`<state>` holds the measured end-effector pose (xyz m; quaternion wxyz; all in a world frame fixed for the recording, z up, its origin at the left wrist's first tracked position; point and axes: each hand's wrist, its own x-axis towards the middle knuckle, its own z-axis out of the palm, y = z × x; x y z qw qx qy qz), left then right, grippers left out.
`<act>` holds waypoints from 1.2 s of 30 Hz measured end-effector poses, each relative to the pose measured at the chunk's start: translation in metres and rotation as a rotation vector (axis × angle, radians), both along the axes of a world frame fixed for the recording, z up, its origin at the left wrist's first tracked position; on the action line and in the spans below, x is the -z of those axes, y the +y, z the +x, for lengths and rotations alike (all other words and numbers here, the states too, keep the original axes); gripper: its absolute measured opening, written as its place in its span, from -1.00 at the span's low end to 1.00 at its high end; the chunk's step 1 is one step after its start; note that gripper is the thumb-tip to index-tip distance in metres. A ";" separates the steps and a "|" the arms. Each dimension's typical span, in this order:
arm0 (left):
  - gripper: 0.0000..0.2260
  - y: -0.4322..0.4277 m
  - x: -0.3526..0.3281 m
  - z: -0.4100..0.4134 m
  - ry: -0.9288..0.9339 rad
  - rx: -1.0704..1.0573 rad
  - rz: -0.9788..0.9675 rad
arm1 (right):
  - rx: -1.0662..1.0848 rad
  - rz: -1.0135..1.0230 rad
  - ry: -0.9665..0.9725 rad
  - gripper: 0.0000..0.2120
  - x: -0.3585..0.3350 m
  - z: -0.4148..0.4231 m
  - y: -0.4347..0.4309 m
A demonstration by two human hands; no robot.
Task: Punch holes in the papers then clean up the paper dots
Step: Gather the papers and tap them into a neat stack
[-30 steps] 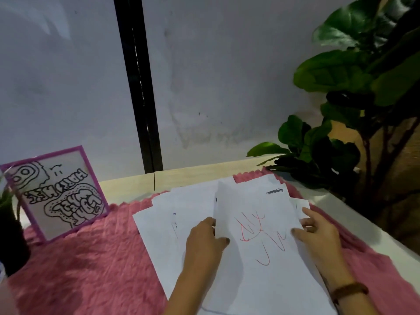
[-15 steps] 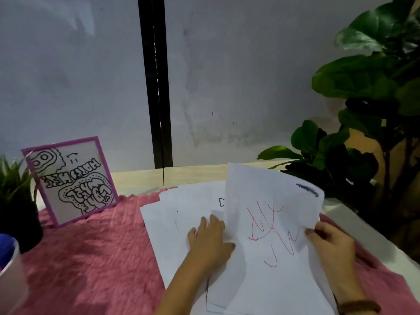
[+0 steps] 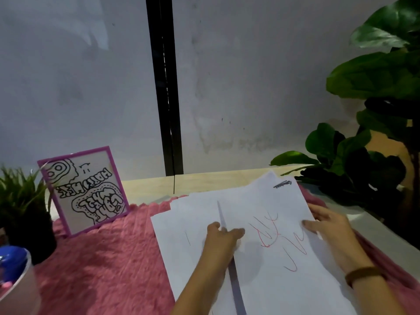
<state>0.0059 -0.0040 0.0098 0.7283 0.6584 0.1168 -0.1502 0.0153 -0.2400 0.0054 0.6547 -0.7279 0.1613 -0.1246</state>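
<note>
the left hand (image 3: pixel 223 239) lies across the raised left edge of the top sheet (image 3: pixel 272 280), thumb on the sheet, fingers curled beside the edge; too blurred to tell whether it pinches. the right hand (image 3: pixel 329 233), a brown band (image 3: pixel 361 273) on its wrist, is relaxed, with fairly straight fingers touching the sheet's right edge. this red-scribbled sheet tops the spread papers (image 3: pixel 181 235) on a pink cloth (image 3: pixel 113 258). farther left stands a purple-framed drawing (image 3: pixel 86 189), and a leafy plant (image 3: pixel 375 87) stands far right.
</note>
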 end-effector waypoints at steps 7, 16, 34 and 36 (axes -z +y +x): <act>-0.72 -0.004 0.000 0.002 0.014 -0.113 0.007 | 0.008 0.113 -0.059 -0.74 0.000 0.007 -0.002; -0.84 0.000 -0.013 -0.001 -0.261 -0.276 -0.010 | -0.035 0.220 -0.225 -0.84 -0.003 0.004 0.005; -0.22 0.033 0.002 0.001 -0.144 0.051 1.300 | 0.129 0.509 0.014 -0.82 0.007 -0.001 -0.046; -0.23 0.036 0.002 0.003 -0.134 0.018 1.230 | 0.056 0.562 0.014 -0.87 0.002 -0.003 -0.044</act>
